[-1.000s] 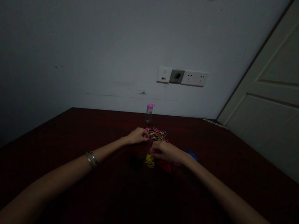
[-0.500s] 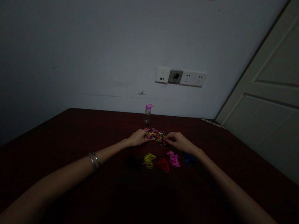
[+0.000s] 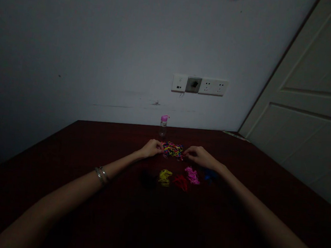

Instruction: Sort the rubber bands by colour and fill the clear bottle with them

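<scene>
The band heap (image 3: pixel 173 150) is lying on the table (image 3: pixel 118 135) between my hands, its long axis running left to right. My left grip (image 3: pixel 152 148) is resting at its left end, my right grip (image 3: pixel 199 156) at its right; neither is clearly sitting nearer. Both are curling inward, but whether either is clamping a band I cannot tell. Closer to me, yellow bands (image 3: pixel 165 177), red bands (image 3: pixel 181 182), pink bands (image 3: pixel 192 175) and blue bands (image 3: pixel 210 175) are lying apart. Beyond the heap, a bottle (image 3: pixel 164 118) is standing upright, bearing a label (image 3: pixel 164 124) too small to read.
</scene>
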`<state>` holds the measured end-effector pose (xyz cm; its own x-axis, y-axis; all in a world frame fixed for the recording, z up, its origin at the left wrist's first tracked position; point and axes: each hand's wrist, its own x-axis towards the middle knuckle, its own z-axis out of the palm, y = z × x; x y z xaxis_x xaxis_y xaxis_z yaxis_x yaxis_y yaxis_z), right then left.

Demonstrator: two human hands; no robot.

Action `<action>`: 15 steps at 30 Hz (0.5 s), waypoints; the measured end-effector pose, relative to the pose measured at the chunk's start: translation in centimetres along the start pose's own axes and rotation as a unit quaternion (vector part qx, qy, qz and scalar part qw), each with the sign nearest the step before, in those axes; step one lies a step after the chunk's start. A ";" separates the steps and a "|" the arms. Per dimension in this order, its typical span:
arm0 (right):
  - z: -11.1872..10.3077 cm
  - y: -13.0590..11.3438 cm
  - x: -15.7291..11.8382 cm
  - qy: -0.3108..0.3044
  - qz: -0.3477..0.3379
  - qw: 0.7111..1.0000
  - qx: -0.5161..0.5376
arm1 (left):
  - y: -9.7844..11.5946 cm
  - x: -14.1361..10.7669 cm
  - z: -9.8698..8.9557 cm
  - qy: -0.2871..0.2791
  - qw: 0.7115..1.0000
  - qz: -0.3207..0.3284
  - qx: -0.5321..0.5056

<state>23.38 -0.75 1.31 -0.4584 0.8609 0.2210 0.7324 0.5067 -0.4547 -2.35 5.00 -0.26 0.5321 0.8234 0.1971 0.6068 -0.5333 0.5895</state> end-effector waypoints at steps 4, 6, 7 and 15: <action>-0.2 0.5 -0.2 0.005 0.006 1.000 -0.012 | 0.8 0.2 -0.3 0.020 1.000 0.016 -0.004; -0.3 0.8 -0.3 0.007 0.005 1.000 -0.018 | 1.8 0.1 0.1 0.011 1.000 0.027 -0.005; -0.3 1.0 -0.3 0.010 0.003 1.000 -0.020 | 2.4 -0.1 0.4 -0.002 0.999 0.036 -0.010; 0.2 1.4 -0.6 0.008 0.016 0.999 -0.032 | 7.0 -1.9 3.9 -0.215 0.969 0.092 -0.074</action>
<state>24.60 -0.57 0.35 -0.4265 0.8769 0.2218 0.7772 0.4807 -0.4060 3.20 -1.02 0.42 0.8397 0.5428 -0.0164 0.4037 -0.6037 0.6875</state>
